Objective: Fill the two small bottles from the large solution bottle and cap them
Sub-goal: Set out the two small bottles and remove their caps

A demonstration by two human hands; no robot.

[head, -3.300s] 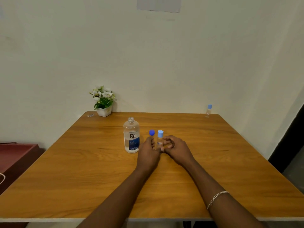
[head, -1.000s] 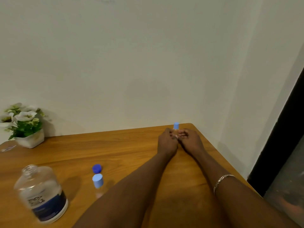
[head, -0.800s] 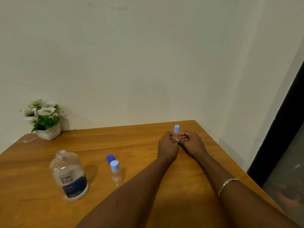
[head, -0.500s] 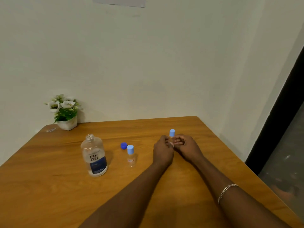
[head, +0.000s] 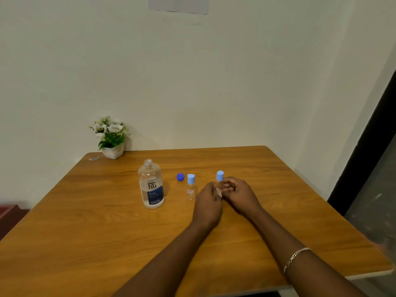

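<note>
The large clear solution bottle (head: 151, 185) with a dark blue label stands uncapped on the wooden table (head: 85, 228). Its dark blue cap (head: 180, 177) lies to its right. Beside the cap stands one small clear bottle (head: 190, 187) with a light blue cap. A second small bottle (head: 219, 179), also capped in light blue, stands upright between my hands. My left hand (head: 209, 203) and my right hand (head: 240, 195) both hold its body with curled fingers; most of its body is hidden behind them.
A small white pot of artificial flowers (head: 110, 137) sits at the table's back left corner, with a small scrap (head: 93, 158) next to it. The wall runs close behind the table. A dark doorway edge (head: 364, 151) is at the right.
Both hands have carried the second small bottle from the table's far right corner back toward the middle, close to the other small bottle. The camera view has swung left with them.
</note>
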